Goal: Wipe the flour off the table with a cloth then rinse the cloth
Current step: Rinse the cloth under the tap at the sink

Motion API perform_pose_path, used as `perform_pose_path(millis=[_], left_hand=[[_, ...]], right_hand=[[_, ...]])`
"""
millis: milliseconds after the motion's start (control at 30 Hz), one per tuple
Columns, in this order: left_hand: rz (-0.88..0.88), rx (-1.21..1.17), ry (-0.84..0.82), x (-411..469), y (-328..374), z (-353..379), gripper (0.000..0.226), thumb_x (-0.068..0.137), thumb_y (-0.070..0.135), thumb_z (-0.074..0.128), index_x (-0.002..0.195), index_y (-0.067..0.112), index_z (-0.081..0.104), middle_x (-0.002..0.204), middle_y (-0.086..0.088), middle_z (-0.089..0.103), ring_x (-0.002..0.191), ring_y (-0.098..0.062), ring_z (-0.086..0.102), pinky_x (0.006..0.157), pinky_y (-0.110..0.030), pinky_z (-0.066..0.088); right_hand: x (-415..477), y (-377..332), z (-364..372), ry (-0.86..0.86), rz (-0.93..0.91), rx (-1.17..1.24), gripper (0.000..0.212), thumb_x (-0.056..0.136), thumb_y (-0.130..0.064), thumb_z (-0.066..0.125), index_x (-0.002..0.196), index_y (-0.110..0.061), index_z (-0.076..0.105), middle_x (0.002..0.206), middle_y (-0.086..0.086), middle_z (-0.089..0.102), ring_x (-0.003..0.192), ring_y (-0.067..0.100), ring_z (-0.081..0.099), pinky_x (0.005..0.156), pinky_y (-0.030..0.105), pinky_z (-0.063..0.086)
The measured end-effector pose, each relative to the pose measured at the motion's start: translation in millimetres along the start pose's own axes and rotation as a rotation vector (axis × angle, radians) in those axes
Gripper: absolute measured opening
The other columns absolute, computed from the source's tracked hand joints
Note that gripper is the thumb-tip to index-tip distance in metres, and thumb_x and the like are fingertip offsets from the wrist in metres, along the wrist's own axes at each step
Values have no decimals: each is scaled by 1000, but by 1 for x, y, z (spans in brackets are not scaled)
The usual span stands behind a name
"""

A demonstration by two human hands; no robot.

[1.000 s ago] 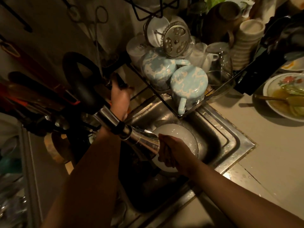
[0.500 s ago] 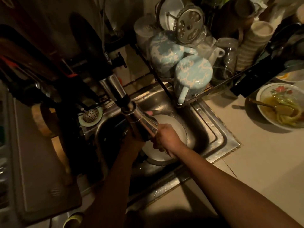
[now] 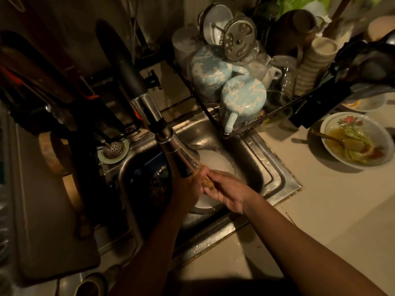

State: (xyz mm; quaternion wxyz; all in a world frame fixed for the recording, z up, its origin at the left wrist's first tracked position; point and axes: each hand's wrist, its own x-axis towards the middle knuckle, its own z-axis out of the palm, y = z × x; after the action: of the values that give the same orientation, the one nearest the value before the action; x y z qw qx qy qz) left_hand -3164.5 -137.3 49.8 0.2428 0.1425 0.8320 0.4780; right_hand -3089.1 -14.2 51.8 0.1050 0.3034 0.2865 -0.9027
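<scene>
at frame centre both hands grip the cloth (image 3: 207, 182) between them, left hand (image 3: 188, 191) and right hand (image 3: 227, 194) equally near, just beneath the faucet (image 3: 181, 155).

Left hand (image 3: 186, 190) against right hand (image 3: 227, 194)

Left hand (image 3: 187, 190) off tap handle (image 3: 153, 79), joined right hand (image 3: 227, 194) on cloth (image 3: 208, 184) under spout (image 3: 177, 154)
</scene>
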Motion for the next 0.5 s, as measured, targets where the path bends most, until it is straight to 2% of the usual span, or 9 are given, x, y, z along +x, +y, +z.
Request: perform_pose_path(millis=[67, 100, 133, 200, 267, 333, 400, 433, 500], left_hand=[[112, 129, -33, -7, 3, 9, 62, 84, 54, 60, 130, 17, 43, 125, -7, 54, 111, -18, 58, 94, -36, 51], [182, 176, -49, -13, 7, 11, 43, 89, 40, 59, 125, 22, 45, 121, -4, 56, 108, -16, 58, 92, -31, 52], [249, 189, -65, -18, 9, 12, 31, 92, 26, 59, 119, 29, 45, 116, 5, 55, 107, -9, 57, 89, -19, 49], [353, 229, -111, -22, 14, 4, 40, 90, 15, 61, 122, 32, 45, 111, 21, 42, 100, 11, 45, 81, -2, 36], [488, 391, -137, -18, 15, -2, 48, 88, 23, 64, 133, 25, 48, 113, 21, 38, 96, 10, 36, 86, -9, 30], [475, 557, -100, -14, 19, -3, 56, 82, 24, 71, 134, 21, 50, 121, 10, 49, 111, -6, 43, 91, -14, 25], [470, 594, -35, -13, 21, 2, 60, 73, 16, 78, 129, 16, 55, 118, -4, 60, 109, -22, 57, 90, -17, 36], [461, 589, -26, -14, 22, 4, 58, 72, 8, 78, 126, 13, 58, 114, -8, 63, 102, -22, 61, 88, -13, 39], [461, 529, 28, -15, 27, 7, 49, 77, -2, 72, 123, 6, 60, 108, -15, 65, 91, -13, 59, 86, 4, 31]], right_hand=[[-2, 2, 3, -23, 6, 43, 36, 103, -35, 47, 122, -8, 64, 89, 6, 73, 73, 13, 71, 74, 30, 61], [-1, 2, 2, -38, 5, 47, 42, 103, -39, 46, 129, -9, 62, 97, 7, 72, 80, 14, 69, 79, 33, 58], [0, 2, 0, -51, 5, 56, 47, 102, -41, 48, 135, -9, 58, 107, 10, 68, 85, 15, 64, 78, 32, 57], [3, -1, -5, -32, 32, 36, 47, 102, -36, 50, 139, -7, 52, 107, 14, 62, 73, 13, 56, 56, 21, 55], [8, -4, -8, 63, 16, -180, 38, 107, -24, 39, 136, -2, 52, 86, 11, 58, 56, 10, 49, 41, 17, 42], [7, -7, -5, 82, -82, -479, 35, 105, -14, 33, 121, 5, 57, 67, 10, 50, 49, 13, 40, 38, 22, 30], [4, -8, 2, 29, -161, -642, 29, 98, -6, 34, 97, 2, 63, 58, 8, 48, 46, 14, 38, 44, 24, 25], [2, -9, 6, 27, -178, -670, 31, 96, -1, 35, 88, -4, 64, 56, 6, 49, 46, 14, 38, 44, 24, 24], [-2, -12, 9, 53, -201, -656, 38, 96, -1, 36, 74, -13, 63, 54, 3, 50, 47, 13, 39, 46, 24, 26]])
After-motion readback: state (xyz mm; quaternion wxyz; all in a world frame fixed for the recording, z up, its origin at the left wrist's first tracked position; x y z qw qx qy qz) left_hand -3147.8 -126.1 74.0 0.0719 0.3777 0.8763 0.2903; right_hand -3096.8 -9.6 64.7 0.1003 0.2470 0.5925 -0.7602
